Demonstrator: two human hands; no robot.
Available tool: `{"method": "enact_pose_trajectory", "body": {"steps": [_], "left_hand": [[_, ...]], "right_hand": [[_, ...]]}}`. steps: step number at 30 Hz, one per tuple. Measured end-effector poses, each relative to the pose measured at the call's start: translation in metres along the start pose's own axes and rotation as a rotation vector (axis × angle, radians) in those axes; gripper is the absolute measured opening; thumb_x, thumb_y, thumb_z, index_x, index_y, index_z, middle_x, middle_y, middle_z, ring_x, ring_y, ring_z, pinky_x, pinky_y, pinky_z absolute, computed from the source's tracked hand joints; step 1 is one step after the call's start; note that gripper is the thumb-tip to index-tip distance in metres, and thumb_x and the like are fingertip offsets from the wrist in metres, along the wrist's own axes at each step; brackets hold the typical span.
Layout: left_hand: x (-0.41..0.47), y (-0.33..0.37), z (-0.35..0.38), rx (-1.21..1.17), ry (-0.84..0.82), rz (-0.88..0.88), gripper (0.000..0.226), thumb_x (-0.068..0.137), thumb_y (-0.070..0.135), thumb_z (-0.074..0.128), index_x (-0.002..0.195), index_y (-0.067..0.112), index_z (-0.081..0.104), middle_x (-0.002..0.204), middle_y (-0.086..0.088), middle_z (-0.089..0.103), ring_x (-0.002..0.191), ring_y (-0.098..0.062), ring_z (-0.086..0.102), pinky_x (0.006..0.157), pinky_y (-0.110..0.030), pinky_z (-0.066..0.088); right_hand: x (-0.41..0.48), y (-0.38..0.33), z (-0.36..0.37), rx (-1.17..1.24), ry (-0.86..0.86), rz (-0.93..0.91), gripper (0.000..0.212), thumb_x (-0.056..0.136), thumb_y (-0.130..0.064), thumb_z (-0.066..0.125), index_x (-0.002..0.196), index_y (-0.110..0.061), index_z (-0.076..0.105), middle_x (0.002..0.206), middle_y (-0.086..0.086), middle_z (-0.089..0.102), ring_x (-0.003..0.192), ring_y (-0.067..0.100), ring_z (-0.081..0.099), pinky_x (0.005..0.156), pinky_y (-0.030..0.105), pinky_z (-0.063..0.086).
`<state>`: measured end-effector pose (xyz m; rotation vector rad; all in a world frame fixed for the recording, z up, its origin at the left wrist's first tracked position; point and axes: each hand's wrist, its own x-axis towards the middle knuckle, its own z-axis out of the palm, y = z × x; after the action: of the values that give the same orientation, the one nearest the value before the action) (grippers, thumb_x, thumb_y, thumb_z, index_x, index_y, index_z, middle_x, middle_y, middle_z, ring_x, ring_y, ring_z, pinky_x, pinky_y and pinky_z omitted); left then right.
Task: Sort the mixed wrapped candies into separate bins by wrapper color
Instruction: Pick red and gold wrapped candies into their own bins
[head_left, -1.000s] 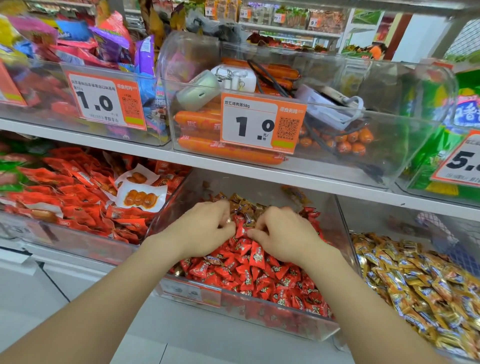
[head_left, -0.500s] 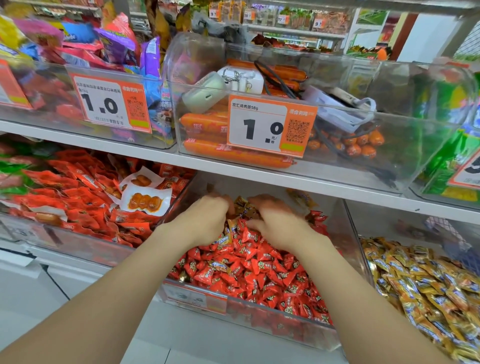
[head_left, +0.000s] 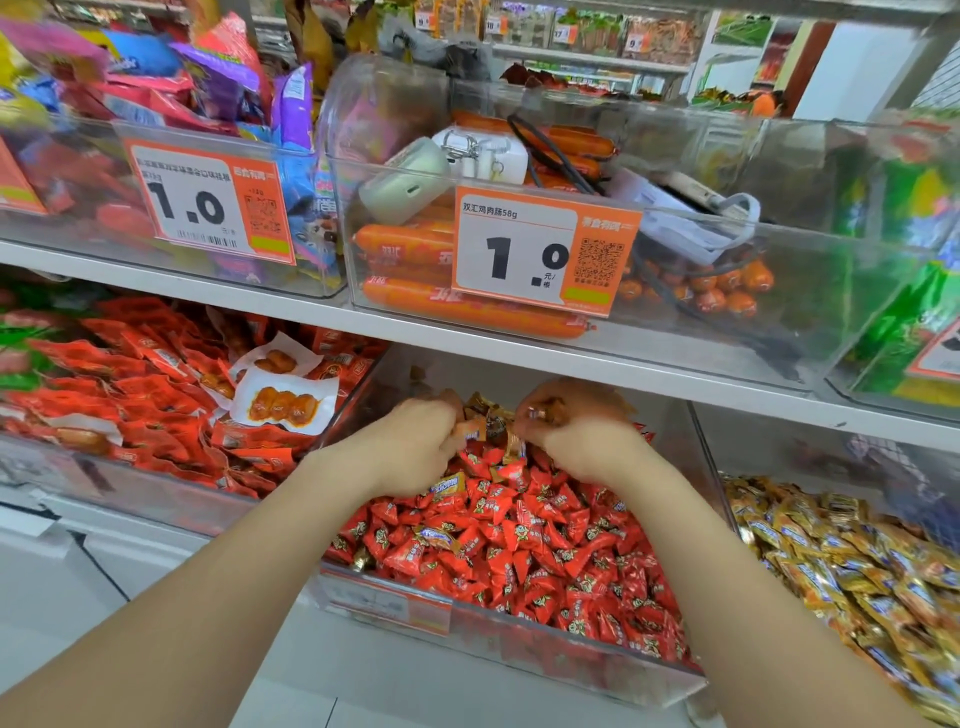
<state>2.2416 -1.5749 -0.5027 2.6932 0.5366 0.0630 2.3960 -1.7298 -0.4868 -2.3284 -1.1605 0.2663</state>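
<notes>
In the head view you are culling strays: your left hand and right hand curl their fingers round brown-and-gold wrapped candies at the back of the clear plastic bin of red-wrapped candies, which next belong in the gold-wrapped heap to the right.

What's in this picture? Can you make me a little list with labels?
place: shop shelf with clear bins
middle bin: red candies with stray gold candies mixed in
right bin: gold pile
left grip: fingers curled among stray gold candies at the back; too blurred to tell if it holds one
right grip: pinches a gold candy
not yet done: gold ones lie among the red
</notes>
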Motion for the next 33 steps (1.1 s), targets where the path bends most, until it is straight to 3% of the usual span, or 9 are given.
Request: {"method": "enact_pose_trajectory", "body": {"steps": [4,7,12,14,17,20,25,29,33], "left_hand": [[-0.015,0.014,-0.01,-0.184,0.086,-0.001,0.022,0.11,0.028,0.045,0.094,0.015,0.052,0.08,-0.003,0.06,0.066,-0.016,0.055,0.057,-0.033,0.041],[-0.029,0.024,-0.018,-0.249,0.178,-0.016,0.035,0.105,0.034,0.041,0.075,0.017,0.047,0.067,0.001,0.055,0.063,-0.018,0.051,0.057,-0.033,0.036],[-0.039,0.025,-0.017,-0.223,0.249,-0.074,0.06,0.1,0.059,0.048,0.058,0.015,0.043,0.05,0.002,0.043,0.049,-0.017,0.044,0.054,-0.031,0.034],[-0.041,0.019,-0.011,-0.218,0.297,-0.094,0.052,0.094,0.046,0.061,0.057,0.011,0.047,0.048,0.001,0.043,0.048,-0.018,0.044,0.052,-0.029,0.034],[-0.045,0.015,-0.01,-0.17,0.313,-0.089,0.033,0.094,0.03,0.059,0.069,0.01,0.059,0.057,0.001,0.057,0.052,-0.019,0.054,0.052,-0.03,0.04],[-0.049,0.015,-0.014,-0.138,0.239,-0.085,0.022,0.099,0.016,0.05,0.095,0.023,0.071,0.072,0.005,0.067,0.058,-0.011,0.062,0.054,-0.025,0.046],[-0.052,0.011,-0.008,-0.005,0.047,-0.037,0.022,0.109,0.031,0.05,0.098,0.016,0.062,0.098,0.0,0.062,0.089,-0.019,0.062,0.085,-0.047,0.055],[-0.053,0.011,-0.005,0.117,-0.047,-0.051,0.024,0.107,0.039,0.054,0.101,0.015,0.057,0.099,-0.004,0.059,0.091,-0.025,0.061,0.087,-0.048,0.055],[-0.054,0.012,-0.009,0.105,-0.064,-0.011,0.013,0.106,0.027,0.056,0.099,0.017,0.06,0.098,0.0,0.06,0.095,-0.023,0.06,0.088,-0.045,0.054]], "right_hand": [[-0.017,-0.003,-0.008,0.206,-0.003,0.085,0.021,0.106,-0.021,0.053,0.106,-0.026,0.073,0.086,-0.005,0.067,0.072,0.018,0.063,0.062,0.029,0.048],[-0.034,-0.009,-0.011,0.388,-0.03,0.165,0.023,0.111,-0.024,0.043,0.116,-0.025,0.066,0.095,0.0,0.063,0.082,0.018,0.066,0.065,0.029,0.051],[-0.044,-0.014,-0.006,0.826,-0.005,0.232,0.023,0.112,-0.014,0.046,0.106,-0.01,0.068,0.119,0.017,0.063,0.056,0.015,0.054,0.048,0.026,0.044],[-0.045,-0.013,-0.006,1.015,-0.024,0.264,0.017,0.111,-0.01,0.05,0.108,-0.002,0.065,0.123,0.017,0.064,0.055,0.016,0.051,0.046,0.025,0.037],[-0.044,-0.01,-0.004,1.092,-0.1,0.25,0.019,0.108,-0.007,0.055,0.109,0.005,0.07,0.104,0.016,0.064,0.06,0.014,0.05,0.048,0.024,0.036],[-0.041,-0.007,-0.001,0.917,-0.102,0.192,0.021,0.108,-0.008,0.055,0.11,-0.004,0.076,0.096,0.011,0.067,0.062,0.009,0.049,0.051,0.021,0.04],[-0.04,-0.014,0.004,0.045,0.032,-0.059,0.029,0.105,-0.041,0.058,0.098,-0.024,0.08,0.057,-0.01,0.055,0.052,0.007,0.051,0.054,0.027,0.042],[-0.041,-0.017,0.021,-0.281,0.032,-0.05,0.043,0.1,-0.058,0.058,0.08,-0.025,0.075,0.067,-0.007,0.064,0.068,0.019,0.065,0.067,0.035,0.056],[-0.037,-0.013,0.018,-0.44,0.058,0.018,0.044,0.095,-0.052,0.063,0.066,-0.019,0.057,0.07,-0.003,0.062,0.07,0.023,0.064,0.063,0.032,0.05]]}}
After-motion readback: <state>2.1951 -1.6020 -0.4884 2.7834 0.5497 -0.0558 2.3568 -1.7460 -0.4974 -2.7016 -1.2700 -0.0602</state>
